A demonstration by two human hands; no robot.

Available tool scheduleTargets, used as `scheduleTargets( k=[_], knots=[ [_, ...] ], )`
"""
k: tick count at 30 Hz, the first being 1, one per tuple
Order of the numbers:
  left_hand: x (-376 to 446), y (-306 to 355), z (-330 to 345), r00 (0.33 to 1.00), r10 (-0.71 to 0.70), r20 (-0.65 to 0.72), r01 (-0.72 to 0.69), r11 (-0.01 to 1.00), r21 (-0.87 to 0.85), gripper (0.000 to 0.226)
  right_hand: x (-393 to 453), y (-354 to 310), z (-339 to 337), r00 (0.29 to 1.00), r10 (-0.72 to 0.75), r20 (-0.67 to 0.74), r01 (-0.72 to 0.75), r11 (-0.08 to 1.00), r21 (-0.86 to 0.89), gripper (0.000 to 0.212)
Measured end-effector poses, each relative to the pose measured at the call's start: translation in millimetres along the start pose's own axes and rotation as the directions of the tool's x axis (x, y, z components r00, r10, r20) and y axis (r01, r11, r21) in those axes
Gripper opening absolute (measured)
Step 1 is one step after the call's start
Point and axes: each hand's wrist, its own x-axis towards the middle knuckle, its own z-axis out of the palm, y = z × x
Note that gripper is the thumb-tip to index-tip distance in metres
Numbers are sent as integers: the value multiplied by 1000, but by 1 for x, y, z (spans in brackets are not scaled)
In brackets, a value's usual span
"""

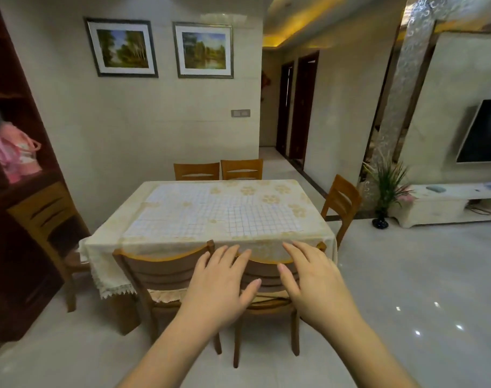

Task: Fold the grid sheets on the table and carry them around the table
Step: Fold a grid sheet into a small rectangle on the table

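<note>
a: item one, nearest you: your left hand [220,287], palm down, fingers spread and slack, gripping nothing. it is raised in front of the near chairs.

b: and the other?

a: item two: your right hand [313,284], same pose, fingers loose and fanned, nothing in it. the two hands are side by side, apart from each other, neither on the cloth.

b: what's under them?

a: item three: two wooden chairs, the left near chair [166,275] and the right near chair [269,292], pushed in at the table's near edge. your hands partly cover their backrests; whether you touch the wood, i cannot tell.

b: the sheets?

a: item four: grid sheets [224,217], white with thin blue lines, lying flat and unfolded on the table [99,245], overlapping one another across most of the top. how many there are, i cannot tell.

b: the table itself?

a: cream floral tablecloth [269,191] with a lace hem hanging over the near left corner. two more chairs [219,170] at the far side, one chair [342,203] at the right end, another [43,217] at the left by a dark cabinet [3,79].

b: the surroundings?

a: two framed landscape pictures [160,49] on the far wall, a potted plant [385,191] and a wall television [483,131] off to your right.
</note>
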Motion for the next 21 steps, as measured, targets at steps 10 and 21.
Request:
scheduleTargets(
  k=[10,21],
  knots=[
    [104,-26,74,997,27,67,-23,997,-68,77,93,42,63,999,-9,47,11,999,-45,56],
    [248,-15,151,982,-35,186,48,997,-64,68,210,138,126,996,-19,91,13,997,73,61]
  ],
)
